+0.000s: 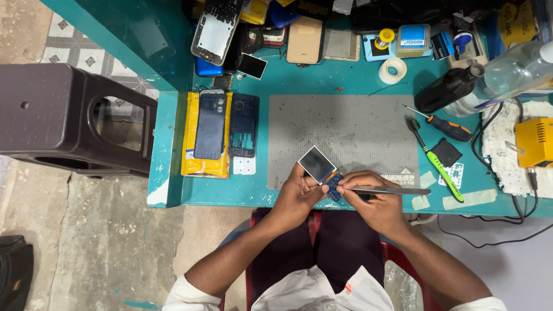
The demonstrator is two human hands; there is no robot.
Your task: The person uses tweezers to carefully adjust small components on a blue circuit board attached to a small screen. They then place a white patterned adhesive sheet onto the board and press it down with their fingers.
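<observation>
My left hand fingers clamp the small blue circuit board with its square dark screen, my right hand fingers pinch thin steel tweezers; a slip could tear its ribbon.

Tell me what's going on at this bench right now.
A seated person works at a teal workbench. The left hand holds a small blue circuit board with a little square display attached, at the near edge of a grey work mat. The right hand holds metal tweezers, tips at the board. Phone frames, a green toothbrush and a screwdriver lie around.
</observation>
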